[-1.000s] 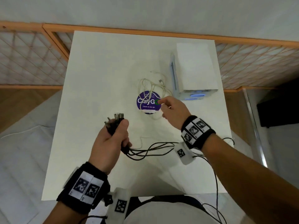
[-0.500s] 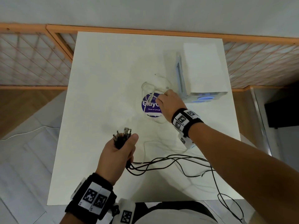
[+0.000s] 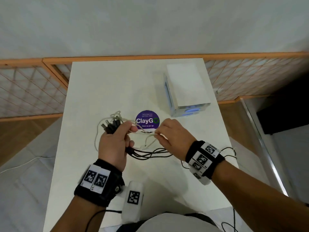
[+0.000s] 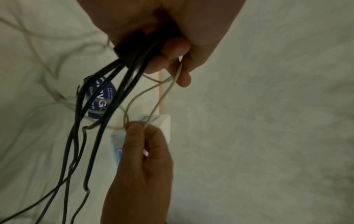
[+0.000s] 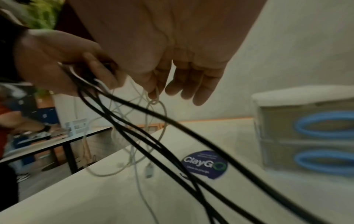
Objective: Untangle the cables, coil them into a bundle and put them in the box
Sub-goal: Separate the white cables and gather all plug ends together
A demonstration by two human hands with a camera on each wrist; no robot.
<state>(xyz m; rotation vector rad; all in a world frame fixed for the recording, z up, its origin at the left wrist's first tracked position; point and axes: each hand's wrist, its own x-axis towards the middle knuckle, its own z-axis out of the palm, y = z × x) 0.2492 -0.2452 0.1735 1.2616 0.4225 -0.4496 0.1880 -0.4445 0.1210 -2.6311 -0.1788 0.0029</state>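
My left hand (image 3: 115, 144) grips a bunch of black cables (image 3: 150, 154) just below their plugs (image 3: 111, 125), which stick up out of the fist; the white cable (image 3: 143, 133) also passes through its fingers (image 4: 173, 51). My right hand (image 3: 168, 133) pinches the white cable (image 5: 153, 118) between thumb and forefinger, a short way right of the left hand, above the table. The black cables (image 5: 172, 145) trail down to the table and off its right edge. The white box (image 3: 187, 88) with blue loop handles (image 5: 325, 127) stands at the back right.
A round purple ClayGo sticker (image 3: 147, 120) lies on the white table (image 3: 103, 91) just beyond my hands. A wooden lattice railing (image 3: 30, 91) runs behind the table. Another table and a person (image 5: 11, 118) show far left in the right wrist view.
My right hand lifted the white cable off the sticker and drew it toward my left hand. The left hand rose and now also holds the white cable with the black ones.
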